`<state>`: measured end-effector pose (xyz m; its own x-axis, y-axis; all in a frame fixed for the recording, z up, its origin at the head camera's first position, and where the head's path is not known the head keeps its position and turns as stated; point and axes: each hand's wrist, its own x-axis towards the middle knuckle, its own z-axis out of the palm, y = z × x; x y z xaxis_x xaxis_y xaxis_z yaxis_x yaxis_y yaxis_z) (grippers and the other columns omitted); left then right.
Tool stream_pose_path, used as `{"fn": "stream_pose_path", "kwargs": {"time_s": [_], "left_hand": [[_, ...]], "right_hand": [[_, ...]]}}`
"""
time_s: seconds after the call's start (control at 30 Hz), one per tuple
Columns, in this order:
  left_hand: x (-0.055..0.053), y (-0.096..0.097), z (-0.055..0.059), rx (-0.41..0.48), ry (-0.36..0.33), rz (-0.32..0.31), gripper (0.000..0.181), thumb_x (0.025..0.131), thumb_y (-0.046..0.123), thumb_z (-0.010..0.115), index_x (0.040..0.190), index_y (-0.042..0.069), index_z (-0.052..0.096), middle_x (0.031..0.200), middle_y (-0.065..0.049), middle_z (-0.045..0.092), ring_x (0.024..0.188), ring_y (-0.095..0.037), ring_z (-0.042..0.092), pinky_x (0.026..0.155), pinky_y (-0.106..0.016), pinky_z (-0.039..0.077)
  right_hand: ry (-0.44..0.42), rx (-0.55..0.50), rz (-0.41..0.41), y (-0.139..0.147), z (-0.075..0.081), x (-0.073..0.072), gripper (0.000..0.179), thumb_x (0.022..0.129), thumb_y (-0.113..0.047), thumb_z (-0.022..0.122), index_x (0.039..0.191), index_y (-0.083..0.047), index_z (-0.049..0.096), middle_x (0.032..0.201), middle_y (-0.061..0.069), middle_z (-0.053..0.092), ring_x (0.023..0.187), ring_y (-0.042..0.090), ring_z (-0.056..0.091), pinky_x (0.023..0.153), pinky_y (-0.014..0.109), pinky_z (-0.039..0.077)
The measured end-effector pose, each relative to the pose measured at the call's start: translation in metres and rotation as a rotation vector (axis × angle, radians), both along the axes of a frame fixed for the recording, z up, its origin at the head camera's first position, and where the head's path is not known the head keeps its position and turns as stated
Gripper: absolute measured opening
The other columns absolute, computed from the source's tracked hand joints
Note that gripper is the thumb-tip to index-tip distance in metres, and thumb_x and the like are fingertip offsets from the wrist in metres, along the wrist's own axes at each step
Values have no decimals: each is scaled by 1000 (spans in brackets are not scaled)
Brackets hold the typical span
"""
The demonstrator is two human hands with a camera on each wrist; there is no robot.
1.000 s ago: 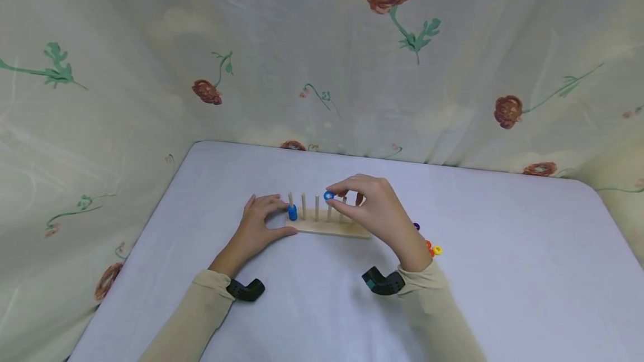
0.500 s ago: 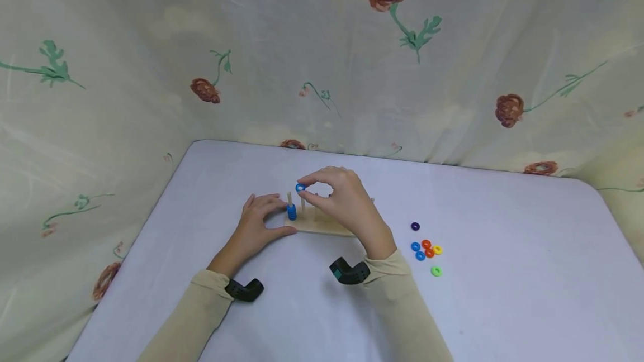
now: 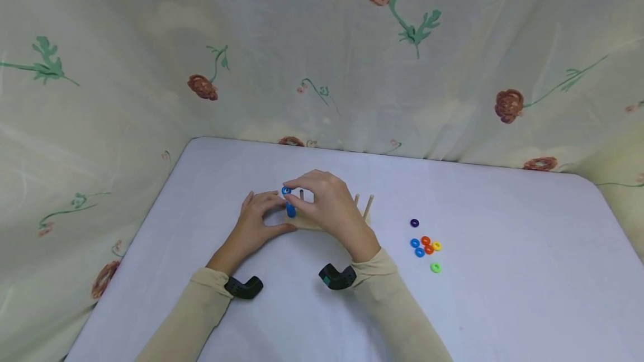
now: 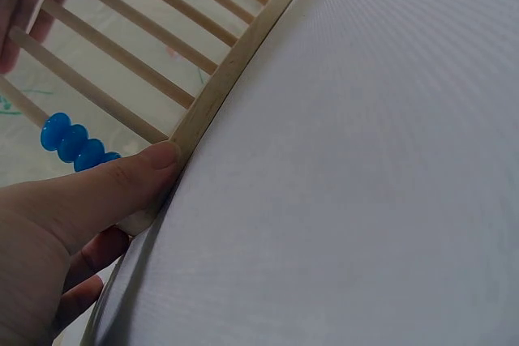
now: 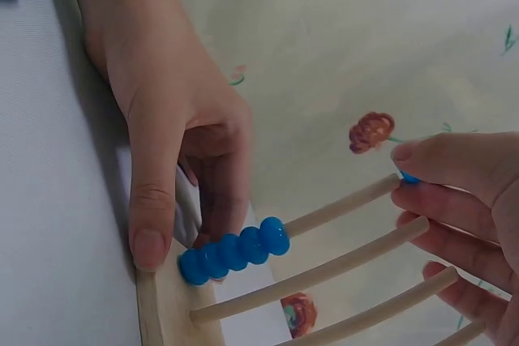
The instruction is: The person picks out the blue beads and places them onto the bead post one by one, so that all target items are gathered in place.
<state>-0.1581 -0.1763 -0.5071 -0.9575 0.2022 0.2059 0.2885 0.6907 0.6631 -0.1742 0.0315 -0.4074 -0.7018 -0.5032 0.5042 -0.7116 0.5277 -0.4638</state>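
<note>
A wooden peg rack (image 3: 308, 223) with several upright pegs stands on the table. Blue rings (image 5: 235, 252) are stacked on its leftmost peg. My left hand (image 3: 255, 227) grips that end of the base, thumb on the front edge and fingers behind, as the left wrist view shows with the rack base (image 4: 231, 62). My right hand (image 3: 328, 203) pinches one blue ring (image 3: 286, 190) between thumb and forefinger, at the top of the leftmost peg. In the right wrist view this ring (image 5: 409, 177) is mostly covered by the fingertips; whether the peg is inside it I cannot tell.
Right of the rack lie loose rings: a purple ring (image 3: 415, 223), two blue, with one blue ring (image 3: 415, 243) farther back, two orange, including an orange ring (image 3: 425, 241), a yellow ring (image 3: 436, 246) and a green ring (image 3: 435, 267). A flowered curtain (image 3: 322, 60) hangs behind the table.
Carrying the blue ring, my right hand has moved left across the pegs to the leftmost one. The loose rings came into sight from behind the right arm. My left hand keeps its hold.
</note>
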Motion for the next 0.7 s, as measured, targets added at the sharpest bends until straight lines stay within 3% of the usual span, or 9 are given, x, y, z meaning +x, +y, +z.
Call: {"fn": "stream_pose_path", "kwargs": {"time_s": [0.5, 0.7], "left_hand": [[-1, 1, 1, -14, 1, 6, 58, 76, 36, 92, 127, 14, 73, 141, -13, 65, 142, -35, 50, 129, -66, 10], [-1, 0, 0, -16, 2, 1, 64, 76, 36, 92, 132, 15, 71, 143, -13, 65, 143, -34, 50, 130, -65, 9]], "right_hand": [[7, 5, -37, -2, -3, -1, 23, 92, -25, 80, 111, -12, 81, 101, 1, 81, 97, 16, 75, 85, 34, 62], [15, -14, -20, -2, -4, -3, 33, 91, -26, 81, 120, -10, 77, 122, 4, 77, 118, 21, 71, 99, 37, 60]]}}
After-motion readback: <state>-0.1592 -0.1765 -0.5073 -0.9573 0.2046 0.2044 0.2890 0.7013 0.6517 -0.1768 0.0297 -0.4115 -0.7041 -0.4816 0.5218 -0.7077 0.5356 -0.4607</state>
